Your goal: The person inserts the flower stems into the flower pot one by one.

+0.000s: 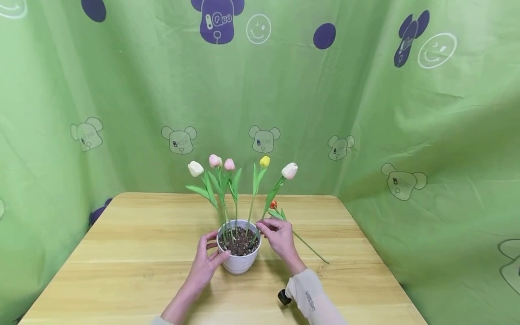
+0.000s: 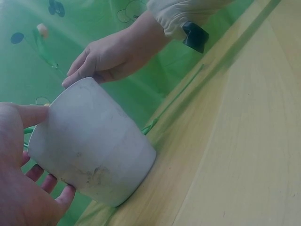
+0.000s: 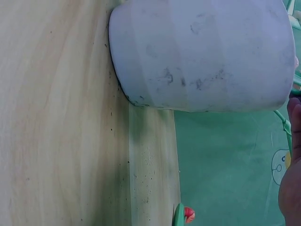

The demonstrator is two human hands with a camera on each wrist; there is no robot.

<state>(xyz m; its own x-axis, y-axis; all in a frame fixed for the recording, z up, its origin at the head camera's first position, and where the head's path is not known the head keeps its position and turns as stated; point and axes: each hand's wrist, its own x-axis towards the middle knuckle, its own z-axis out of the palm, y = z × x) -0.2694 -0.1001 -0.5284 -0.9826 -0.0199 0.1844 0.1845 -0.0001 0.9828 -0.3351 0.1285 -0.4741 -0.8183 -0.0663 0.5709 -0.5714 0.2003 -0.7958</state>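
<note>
A white flowerpot [image 1: 239,265] with dark soil [image 1: 242,247] stands upright on the table. My left hand [image 1: 204,265] holds its left side, thumb at the front rim and fingers round the far side. At the right rim, my right hand [image 1: 281,237] pinches the stem of a pale pink-white tulip [image 1: 290,171], which leans right. The stem's lower end is hard to make out against the soil. Standing in the pot are a white tulip [image 1: 195,169], pink tulips [image 1: 229,164] and a yellow tulip [image 1: 265,161]. The left wrist view shows the left thumb [image 2: 34,115] against the pot.
A red-orange tulip [image 1: 273,205] lies on the wooden table [image 1: 142,253] right of the pot, its stem slanting towards the front right, partly behind my right hand. Small dark crumbs dot the table in the right wrist view. Green printed curtains [image 1: 134,90] surround the table's back and sides.
</note>
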